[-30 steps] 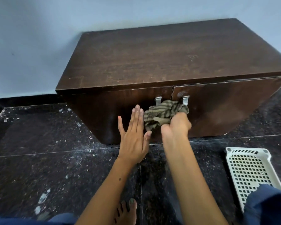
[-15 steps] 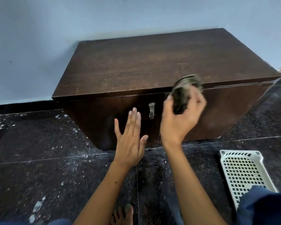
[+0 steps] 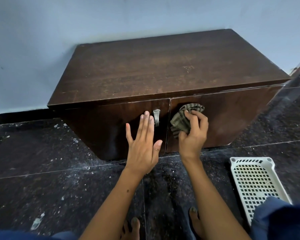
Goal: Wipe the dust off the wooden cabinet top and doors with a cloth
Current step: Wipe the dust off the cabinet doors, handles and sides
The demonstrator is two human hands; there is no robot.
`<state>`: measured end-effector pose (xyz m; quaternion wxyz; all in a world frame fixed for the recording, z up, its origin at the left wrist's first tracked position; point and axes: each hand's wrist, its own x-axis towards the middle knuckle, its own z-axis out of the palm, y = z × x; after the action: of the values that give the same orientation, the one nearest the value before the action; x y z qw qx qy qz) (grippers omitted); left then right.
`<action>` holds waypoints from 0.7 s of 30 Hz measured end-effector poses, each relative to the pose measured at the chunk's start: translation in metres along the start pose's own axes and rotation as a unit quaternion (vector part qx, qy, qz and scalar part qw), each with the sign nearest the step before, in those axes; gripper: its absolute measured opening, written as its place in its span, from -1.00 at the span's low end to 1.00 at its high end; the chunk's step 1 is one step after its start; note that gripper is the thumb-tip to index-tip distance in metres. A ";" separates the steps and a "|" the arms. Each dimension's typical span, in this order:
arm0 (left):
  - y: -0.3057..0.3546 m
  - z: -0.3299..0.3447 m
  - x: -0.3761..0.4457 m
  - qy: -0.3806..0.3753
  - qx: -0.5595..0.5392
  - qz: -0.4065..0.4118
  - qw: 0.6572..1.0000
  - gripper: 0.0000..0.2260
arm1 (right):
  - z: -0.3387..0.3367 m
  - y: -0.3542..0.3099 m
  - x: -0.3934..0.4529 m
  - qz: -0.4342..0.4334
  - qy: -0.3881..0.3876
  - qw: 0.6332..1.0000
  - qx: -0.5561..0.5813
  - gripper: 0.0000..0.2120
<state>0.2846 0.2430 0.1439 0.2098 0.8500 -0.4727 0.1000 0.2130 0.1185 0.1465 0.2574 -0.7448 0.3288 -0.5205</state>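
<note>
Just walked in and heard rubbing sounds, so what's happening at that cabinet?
A person crouched on the dark floor is dusting a low wooden cabinet. The right hand grips a bunched striped cloth against the right door. The left hand lies flat on the left door, beside its metal handle. Both doors are closed. A white perforated basket sits on the floor to the right.

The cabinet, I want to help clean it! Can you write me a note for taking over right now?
Left hand: flat, fingers straight, pressing on the left door beside its metal handle.
Right hand: grips the striped grey-green cloth against the right door.
Dark brown wooden cabinet: both doors closed.
Done: cannot tell which parts are wiped; the top shows pale smudges.
Left: probably finish the right door, then the left door and top.
</note>
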 end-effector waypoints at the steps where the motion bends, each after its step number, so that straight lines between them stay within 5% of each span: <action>1: 0.002 0.000 0.000 0.000 0.000 0.004 1.000 -0.41 | 0.002 0.000 -0.002 0.005 -0.001 1.000 0.000 -0.49; 5: 0.013 -0.001 0.003 -0.002 0.000 0.017 1.000 -0.42 | 0.003 0.012 -0.018 0.029 -0.042 0.999 0.001 -0.58; 8: 0.018 -0.002 0.003 -0.004 0.006 0.030 1.000 -0.43 | 0.002 0.031 -0.044 0.138 -0.149 0.979 0.009 -0.62; 11: 0.017 -0.004 0.006 0.001 0.008 0.028 1.000 -0.43 | -0.004 0.042 -0.050 0.397 -0.006 0.913 0.090 -0.74; 13: 0.016 -0.006 0.008 0.004 0.007 0.025 1.000 -0.43 | -0.010 0.037 -0.030 0.443 0.132 0.878 0.129 -0.71; 16: 0.016 -0.003 0.006 -0.006 0.009 0.030 0.999 -0.43 | -0.014 0.020 0.003 0.273 0.188 0.935 0.125 -0.64; 19: 0.016 0.001 0.004 -0.011 0.014 0.037 0.999 -0.44 | -0.009 0.006 0.016 0.075 0.100 0.988 0.088 -0.54; 21: 0.015 0.002 0.005 -0.011 0.014 0.038 0.999 -0.44 | -0.003 0.014 0.010 0.056 0.055 0.996 0.048 -0.52</action>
<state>0.2743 0.2314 0.1482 0.1888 0.8353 -0.5055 0.1050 0.2091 0.1013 0.1433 0.3033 -0.6822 0.3582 -0.5606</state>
